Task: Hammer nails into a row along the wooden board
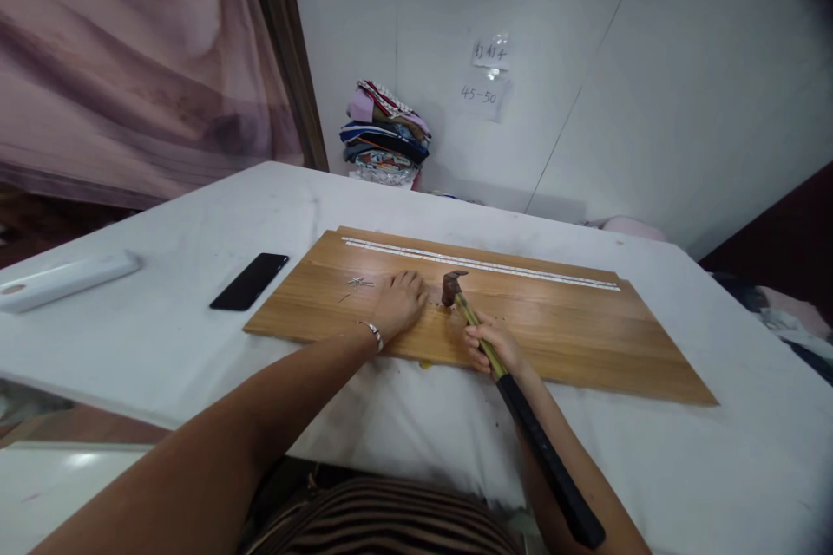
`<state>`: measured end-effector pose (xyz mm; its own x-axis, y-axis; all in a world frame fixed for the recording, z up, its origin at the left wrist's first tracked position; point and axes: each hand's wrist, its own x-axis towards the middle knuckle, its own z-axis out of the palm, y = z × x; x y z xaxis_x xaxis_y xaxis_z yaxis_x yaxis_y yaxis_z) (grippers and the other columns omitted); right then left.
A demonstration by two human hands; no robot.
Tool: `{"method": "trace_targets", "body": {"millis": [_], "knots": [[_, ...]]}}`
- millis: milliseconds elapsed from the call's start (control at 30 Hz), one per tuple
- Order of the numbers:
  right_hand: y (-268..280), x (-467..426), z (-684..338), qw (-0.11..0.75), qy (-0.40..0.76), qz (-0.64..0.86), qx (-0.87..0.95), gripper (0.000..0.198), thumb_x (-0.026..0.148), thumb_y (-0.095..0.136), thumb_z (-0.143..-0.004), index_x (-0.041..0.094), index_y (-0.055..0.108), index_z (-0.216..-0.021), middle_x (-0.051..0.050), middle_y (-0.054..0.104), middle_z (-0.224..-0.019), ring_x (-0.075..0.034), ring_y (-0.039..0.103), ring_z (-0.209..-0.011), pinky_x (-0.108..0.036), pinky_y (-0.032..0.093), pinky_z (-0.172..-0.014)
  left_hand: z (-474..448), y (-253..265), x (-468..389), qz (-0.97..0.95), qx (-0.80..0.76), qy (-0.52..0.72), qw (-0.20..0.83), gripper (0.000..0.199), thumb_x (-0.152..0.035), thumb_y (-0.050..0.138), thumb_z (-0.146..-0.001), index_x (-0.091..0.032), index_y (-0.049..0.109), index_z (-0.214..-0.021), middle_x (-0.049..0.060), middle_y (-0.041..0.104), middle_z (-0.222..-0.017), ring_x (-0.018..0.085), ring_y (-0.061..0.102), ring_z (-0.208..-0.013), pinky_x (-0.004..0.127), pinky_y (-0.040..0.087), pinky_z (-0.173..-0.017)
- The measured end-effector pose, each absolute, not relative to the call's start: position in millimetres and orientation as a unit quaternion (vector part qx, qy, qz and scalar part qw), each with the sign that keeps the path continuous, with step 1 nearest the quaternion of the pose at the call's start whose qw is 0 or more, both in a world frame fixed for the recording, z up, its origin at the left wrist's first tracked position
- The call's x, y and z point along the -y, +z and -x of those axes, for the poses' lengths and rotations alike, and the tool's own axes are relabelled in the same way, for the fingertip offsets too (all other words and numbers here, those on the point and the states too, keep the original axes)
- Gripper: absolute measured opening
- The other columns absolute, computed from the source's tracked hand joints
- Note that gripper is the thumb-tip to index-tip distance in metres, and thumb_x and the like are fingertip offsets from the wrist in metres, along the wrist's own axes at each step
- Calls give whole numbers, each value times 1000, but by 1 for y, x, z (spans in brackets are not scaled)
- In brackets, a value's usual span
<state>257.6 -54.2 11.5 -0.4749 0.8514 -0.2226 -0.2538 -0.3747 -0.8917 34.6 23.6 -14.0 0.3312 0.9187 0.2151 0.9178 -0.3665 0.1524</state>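
Note:
My right hand point(491, 345) is closed around the yellow upper shaft of a claw hammer point(534, 434). The hammer's rusty brown head is over the middle of a wooden board point(573, 329), and its black grip slants back towards me. On the board just left of the hammer head lies my left hand point(402, 305), palm down with its fingers stretched forward and nothing visible in it. Several loose nails point(359, 282) are scattered left of that hand. Small dark spots, perhaps nail heads or holes, show near the hammer head. Whatever is under my left palm is hidden.
The board rests on a white-covered table point(214, 208). Left of it are a black phone point(250, 281) and a long white object point(71, 277). Two white strips point(482, 264) run along its far side. Folded clothes point(386, 134) are stacked by the wall.

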Motion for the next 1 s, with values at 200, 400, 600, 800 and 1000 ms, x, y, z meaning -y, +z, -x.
{"method": "trace_targets", "body": {"millis": [200,400,600,800,1000], "knots": [[13,55,-255,371,748,352,422,54,38,76,-72,26,48,-117,15,48,-60,-6,36,-33,-17,25,-29,-34,-13,-23,-816,-562,135,4,30,-30,45,-104,-18,64,-124,15,64,-141,30,53,-135,47,39,-113],[14,56,-255,381,746,341,428,53,38,75,-74,26,49,-119,14,49,-60,-5,35,-32,-16,27,-28,-34,-15,-24,-813,-565,137,-2,30,-32,46,-104,-20,64,-124,13,64,-141,29,53,-134,46,40,-112],[6,53,-257,370,754,348,417,60,36,76,-73,26,47,-125,15,49,-61,-6,36,-32,-17,27,-28,-33,-28,-30,-814,-561,147,-12,31,-32,46,-104,-19,63,-127,14,63,-143,30,51,-137,46,39,-113],[-3,54,-261,385,745,362,406,54,39,76,-75,25,49,-120,14,50,-62,-5,36,-31,-16,27,-28,-33,-42,-35,-813,-559,162,-10,30,-34,47,-104,-20,64,-124,13,62,-144,29,51,-136,47,37,-114],[-5,55,-260,383,743,371,405,53,40,77,-74,26,49,-116,14,48,-61,-5,35,-31,-16,26,-28,-36,-27,-27,-811,-567,146,0,26,-34,48,-104,-18,64,-118,13,64,-138,28,54,-130,45,40,-112]]}}
